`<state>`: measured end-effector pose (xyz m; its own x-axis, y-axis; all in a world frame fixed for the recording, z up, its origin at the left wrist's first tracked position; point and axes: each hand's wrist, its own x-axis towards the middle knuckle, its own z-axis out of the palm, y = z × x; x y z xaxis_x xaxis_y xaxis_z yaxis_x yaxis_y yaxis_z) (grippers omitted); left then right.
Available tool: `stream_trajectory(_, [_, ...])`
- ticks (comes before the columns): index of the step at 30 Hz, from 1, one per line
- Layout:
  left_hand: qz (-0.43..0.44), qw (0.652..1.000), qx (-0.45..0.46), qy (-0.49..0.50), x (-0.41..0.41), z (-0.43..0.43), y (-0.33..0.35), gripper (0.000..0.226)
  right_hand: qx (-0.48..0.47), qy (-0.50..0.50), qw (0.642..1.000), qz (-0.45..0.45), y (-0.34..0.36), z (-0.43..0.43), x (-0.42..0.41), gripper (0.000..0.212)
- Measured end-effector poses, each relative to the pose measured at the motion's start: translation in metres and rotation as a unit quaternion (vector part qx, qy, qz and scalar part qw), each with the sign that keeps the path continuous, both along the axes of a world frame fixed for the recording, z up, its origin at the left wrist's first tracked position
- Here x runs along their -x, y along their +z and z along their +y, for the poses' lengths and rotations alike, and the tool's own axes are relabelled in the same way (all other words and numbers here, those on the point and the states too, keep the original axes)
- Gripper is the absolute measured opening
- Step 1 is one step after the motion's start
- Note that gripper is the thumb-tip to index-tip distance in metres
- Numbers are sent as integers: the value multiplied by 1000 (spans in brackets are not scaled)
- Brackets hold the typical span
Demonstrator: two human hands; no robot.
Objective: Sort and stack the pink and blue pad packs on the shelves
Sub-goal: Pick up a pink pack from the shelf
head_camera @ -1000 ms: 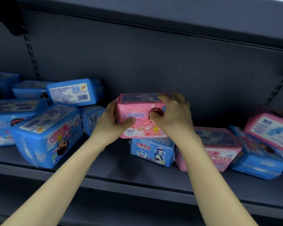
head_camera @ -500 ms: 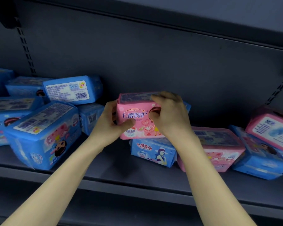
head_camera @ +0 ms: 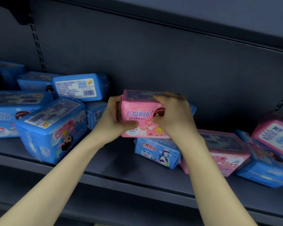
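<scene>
Both hands are gripping a pink pack (head_camera: 138, 114) just above a blue pack (head_camera: 157, 152) in the middle of the shelf (head_camera: 121, 170). The left hand (head_camera: 112, 118) is wrapping its fingers round the left end, thumb pressing the front. The right hand (head_camera: 173, 115) is clamping the top right corner. More blue packs (head_camera: 51, 128) are lying piled on the left, and another pink pack (head_camera: 225, 152) is sitting on the right.
</scene>
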<state>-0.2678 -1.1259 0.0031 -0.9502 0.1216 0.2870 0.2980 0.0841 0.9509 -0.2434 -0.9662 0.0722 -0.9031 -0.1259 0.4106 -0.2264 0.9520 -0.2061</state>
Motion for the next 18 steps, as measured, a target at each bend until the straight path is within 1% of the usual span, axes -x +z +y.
stream_trajectory(3, [3,1000,13,21,-9,-13,5,63,13,14,1000,8,3,-10,-5,52])
stream_trajectory(8, [19,998,15,58,-29,-41,15,65,26,53,997,50,8,-38,-19,53])
stream_trajectory(10, [22,997,9,68,-39,-56,19,70,28,68,996,53,12,-52,-28,53])
stream_trajectory(12, [22,997,0,71,-51,-72,22,77,43,85,994,57,16,-65,-38,51])
stream_trajectory(16, [22,997,1,68,-80,-105,27,72,50,116,987,97,20,-92,-66,50])
stream_trajectory(18, [28,997,1,70,-96,-122,28,78,54,123,984,117,17,-106,-81,46])
